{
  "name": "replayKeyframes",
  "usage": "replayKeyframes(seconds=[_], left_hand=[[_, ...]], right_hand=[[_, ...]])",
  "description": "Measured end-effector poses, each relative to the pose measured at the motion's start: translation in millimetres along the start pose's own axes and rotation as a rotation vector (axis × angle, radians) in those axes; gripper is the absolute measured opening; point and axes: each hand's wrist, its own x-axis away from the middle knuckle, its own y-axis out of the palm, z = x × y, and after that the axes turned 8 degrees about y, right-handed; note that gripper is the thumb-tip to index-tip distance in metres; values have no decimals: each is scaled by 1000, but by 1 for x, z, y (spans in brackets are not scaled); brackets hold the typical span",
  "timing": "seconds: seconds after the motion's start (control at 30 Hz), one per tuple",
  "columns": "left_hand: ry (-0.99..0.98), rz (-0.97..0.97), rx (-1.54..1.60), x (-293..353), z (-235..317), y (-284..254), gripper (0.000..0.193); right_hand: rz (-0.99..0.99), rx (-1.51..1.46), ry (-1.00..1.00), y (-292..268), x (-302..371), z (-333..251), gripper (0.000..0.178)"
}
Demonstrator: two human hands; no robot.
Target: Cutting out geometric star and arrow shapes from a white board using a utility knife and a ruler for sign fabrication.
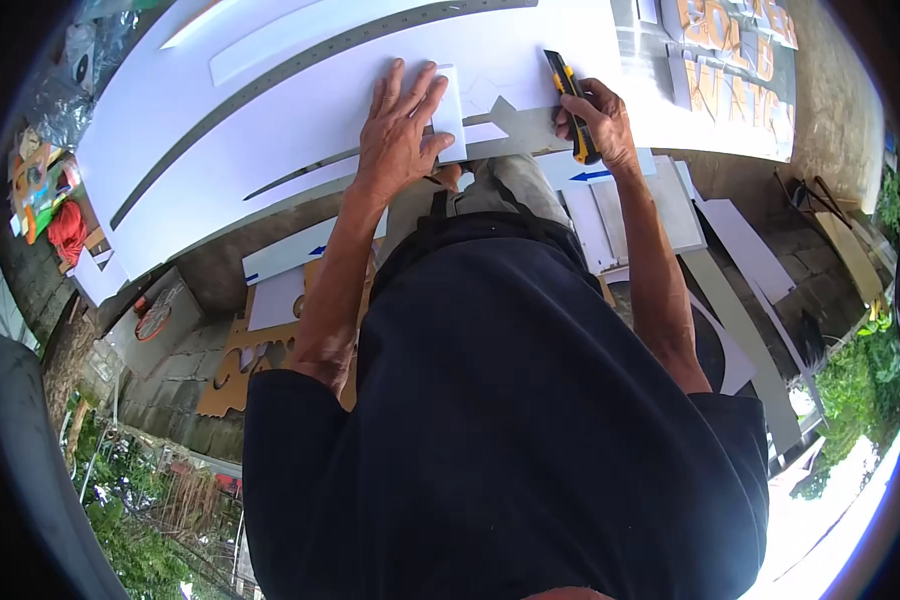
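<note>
Ruler [335, 46] beyond the left hand [398, 135], that hand flat on a white sheet [270, 130] — fingers slightly spread, thumb over a strip [453, 112], cutter [560, 78] gripped in the curled right hand [608, 125] — tip pointing away, letters [707, 92] to its right.

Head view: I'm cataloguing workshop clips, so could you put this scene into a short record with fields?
Left hand: fingers spread, at a small white strip
Right hand: holding a black-and-yellow utility knife
Work surface: large white sheet
On sheet: long grey ruler, beyond the left hand
Upper right: cut-out letters
</note>
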Motion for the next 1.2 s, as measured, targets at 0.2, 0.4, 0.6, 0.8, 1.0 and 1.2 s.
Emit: replayKeyframes(seconds=[0.2,0.4,0.6,0.8,1.0,1.2], left_hand=[[179,-172,-26,-23,-24,-20,80],[368,-287,-58,-57,-40,-27,80],[559,-313,-3,-77,-60,-24,80],[700,-321,18,-83,-73,-15,75],[795,-300,28,-91,-71,-21,73],[774,-405,-58,-91,-65,-28,76]], right_hand=[[12,25,-92,4,0,4,33],[148,58,-157,10,4,16,39],[434,-140,-145,60,43,32,47],[586,-390,-82,155,87,52,46],[682,-388,-23,234,93,63,45],[773,-445,-24,264,77,66,42]])
